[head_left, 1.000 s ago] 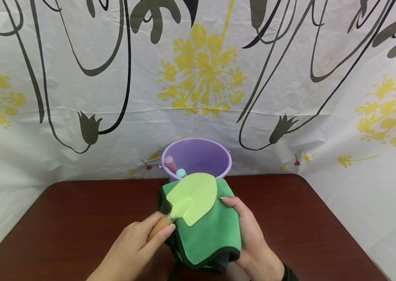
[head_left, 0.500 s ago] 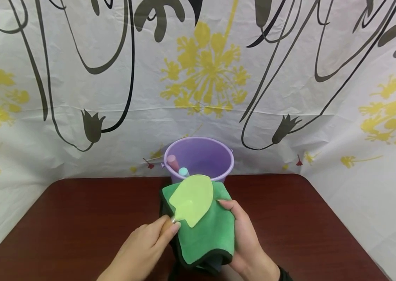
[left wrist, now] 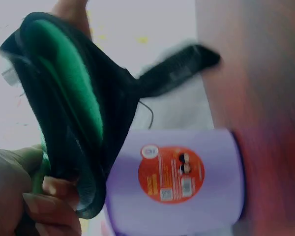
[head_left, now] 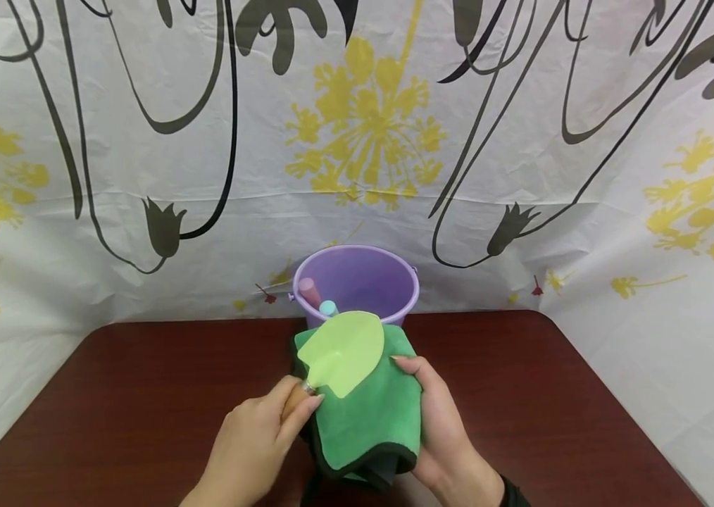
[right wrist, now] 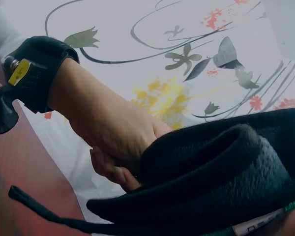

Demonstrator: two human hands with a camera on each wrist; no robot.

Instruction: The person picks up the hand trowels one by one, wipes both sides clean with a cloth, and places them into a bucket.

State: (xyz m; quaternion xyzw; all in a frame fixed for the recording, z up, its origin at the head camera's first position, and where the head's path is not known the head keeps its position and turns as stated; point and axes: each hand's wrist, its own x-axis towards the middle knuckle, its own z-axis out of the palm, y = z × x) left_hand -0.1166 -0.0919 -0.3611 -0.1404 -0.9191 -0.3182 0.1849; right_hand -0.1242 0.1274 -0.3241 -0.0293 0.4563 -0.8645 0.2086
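Observation:
My left hand (head_left: 246, 440) grips the wooden handle of a garden trowel (head_left: 346, 352), thumb along the handle near its metal collar. The trowel's light green, pointed blade lies over the upper part of a folded green cloth (head_left: 370, 429) with black edging. On the cloth's right side, my right hand (head_left: 448, 429) holds it, thumb on the front and the other fingers hidden behind. The left wrist view shows the cloth's dark layers curled around a green inside, with a black strap (left wrist: 174, 71) sticking out. Dark folds of the cloth (right wrist: 196, 191) fill the lower right wrist view.
Behind the cloth, a purple bucket (head_left: 376, 274) stands at the back of the brown table (head_left: 160, 394). Inside it are a pink-ended piece (head_left: 309, 291) and a turquoise-ended piece (head_left: 328, 308). An orange label (left wrist: 171, 174) is on its side. A patterned sheet (head_left: 357, 155) hangs behind.
The cloth and my right hand have shifted slightly left. My left hand has tilted the trowel handle a little steeper, its blade still over the cloth. Both hands keep their hold.

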